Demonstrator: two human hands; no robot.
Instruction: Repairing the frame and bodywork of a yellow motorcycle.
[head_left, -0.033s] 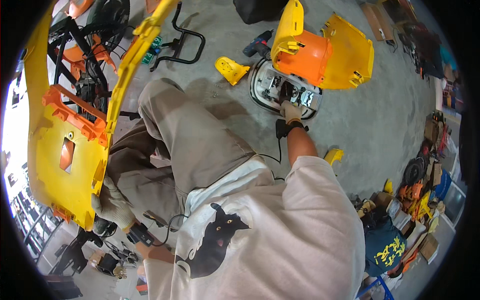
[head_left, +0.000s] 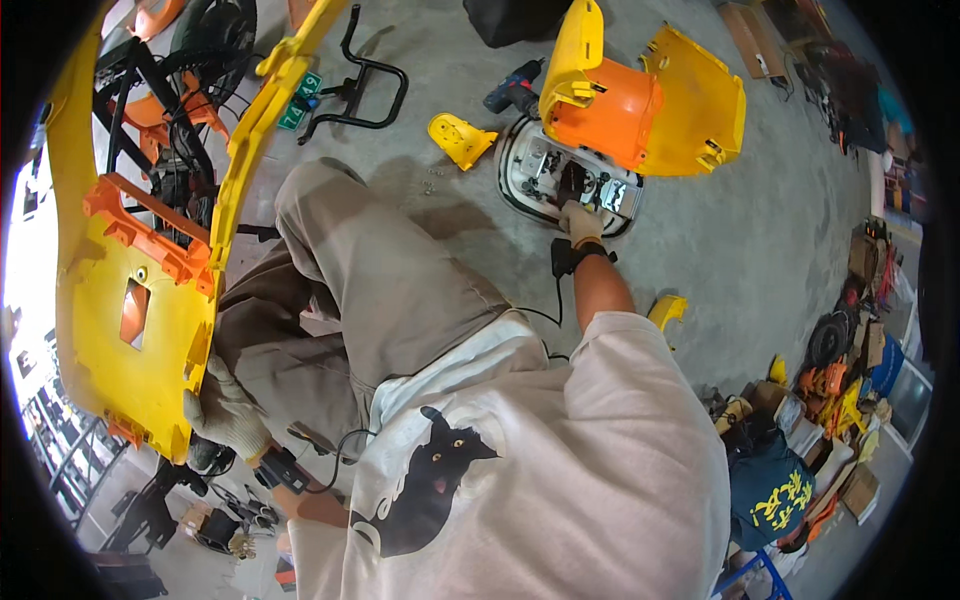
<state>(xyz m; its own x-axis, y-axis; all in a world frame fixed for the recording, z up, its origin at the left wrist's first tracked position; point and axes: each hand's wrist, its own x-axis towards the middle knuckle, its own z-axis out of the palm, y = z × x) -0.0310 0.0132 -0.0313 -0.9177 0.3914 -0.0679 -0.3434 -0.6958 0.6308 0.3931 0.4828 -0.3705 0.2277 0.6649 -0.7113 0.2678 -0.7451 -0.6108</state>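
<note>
My left hand [head_left: 232, 412], in a pale knit glove, is at the lower right edge of a large yellow plastic panel [head_left: 85, 340], its fingers closed at that edge. An orange bracket [head_left: 150, 230] lies across the panel. My right hand [head_left: 580, 222], gloved too, reaches down into a white oval tray [head_left: 512, 178] with a black rim. Its fingers are bent around something dark that I cannot make out. Small metal parts lie in the tray. An orange cover [head_left: 610, 115] and a yellow cover [head_left: 700, 110] stand over its far side.
A cordless drill [head_left: 515, 88] lies beyond the tray. Left of the tray are a small yellow cover [head_left: 460, 140] and loose screws [head_left: 430, 185]. A black tubular frame [head_left: 385, 110] rests farther left. Another yellow piece [head_left: 668, 311] lies near my right arm. Mixed parts and boxes line the right side.
</note>
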